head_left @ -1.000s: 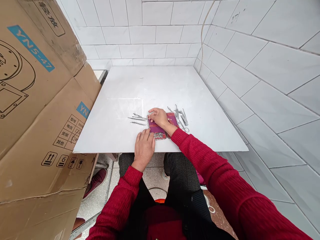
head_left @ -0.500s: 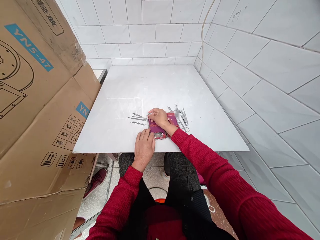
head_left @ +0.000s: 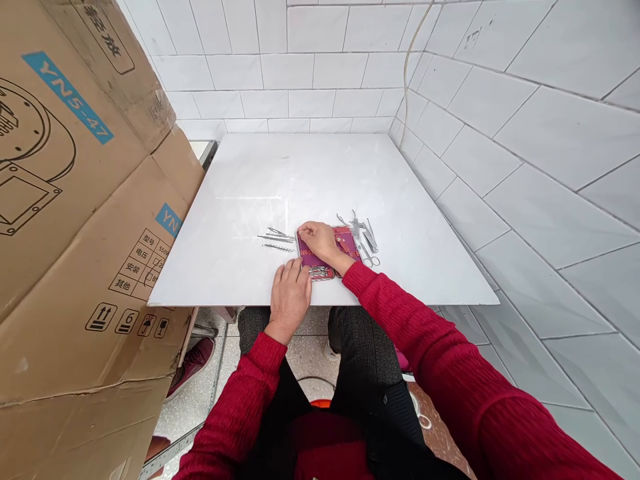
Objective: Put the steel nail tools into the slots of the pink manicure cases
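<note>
A manicure case (head_left: 310,258) with a purple-red lining and elastic loops lies unfolded near the table's front edge. Several metal tools sit in its near strip. My right hand (head_left: 321,241) reaches across the case, its fingertips pinched together at the far left corner; whatever is between them is too small to make out. Flat beside the case's near left corner rests my left hand (head_left: 291,290), fingers stretched out and touching the edge. Several slim metal tools (head_left: 278,237) lie left of the case. On its right are small scissors (head_left: 371,261) and a nail clipper (head_left: 370,241) among other metal tools.
The white table (head_left: 250,167) meets tiled walls at the back and right. A tall cardboard box (head_left: 125,220) stands close on the left. A cable (head_left: 406,87) runs down the back corner. Another person's shoe (head_left: 196,363) shows below the table at left.
The view has shifted slightly. My right hand stays at the case's far left corner with its fingers pinched, a little more turned over. My left hand has hardly moved.
</note>
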{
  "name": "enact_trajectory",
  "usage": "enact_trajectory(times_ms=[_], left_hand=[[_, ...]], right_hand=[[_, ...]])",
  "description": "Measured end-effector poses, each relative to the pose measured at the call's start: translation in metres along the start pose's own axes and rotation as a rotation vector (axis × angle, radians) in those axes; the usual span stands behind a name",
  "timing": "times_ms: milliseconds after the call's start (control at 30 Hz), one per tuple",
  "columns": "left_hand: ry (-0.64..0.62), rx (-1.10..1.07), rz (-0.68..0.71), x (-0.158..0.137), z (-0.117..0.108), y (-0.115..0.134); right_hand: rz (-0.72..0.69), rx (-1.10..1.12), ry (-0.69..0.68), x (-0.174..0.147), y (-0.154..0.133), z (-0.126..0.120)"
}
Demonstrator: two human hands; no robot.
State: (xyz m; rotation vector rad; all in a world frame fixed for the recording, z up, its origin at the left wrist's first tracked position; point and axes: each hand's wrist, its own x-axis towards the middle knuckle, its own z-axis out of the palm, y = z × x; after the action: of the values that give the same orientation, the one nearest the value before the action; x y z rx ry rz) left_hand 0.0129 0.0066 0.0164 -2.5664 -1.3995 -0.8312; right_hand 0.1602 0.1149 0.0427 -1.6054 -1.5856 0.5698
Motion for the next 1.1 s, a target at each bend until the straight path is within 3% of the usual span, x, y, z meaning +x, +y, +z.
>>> enact_trajectory(times_ms=[400,1100], left_hand=[[0.005,0.010,0.009,-0.001,0.002,0.000],[-0.005,0.004,0.003,-0.001,0.002,0.000]], right_hand=[[0.001,-0.102,-0.022,-0.002,-0.003,0.000],[-0.117,-0.540,-0.089,-0.013,-0.016,-0.002]])
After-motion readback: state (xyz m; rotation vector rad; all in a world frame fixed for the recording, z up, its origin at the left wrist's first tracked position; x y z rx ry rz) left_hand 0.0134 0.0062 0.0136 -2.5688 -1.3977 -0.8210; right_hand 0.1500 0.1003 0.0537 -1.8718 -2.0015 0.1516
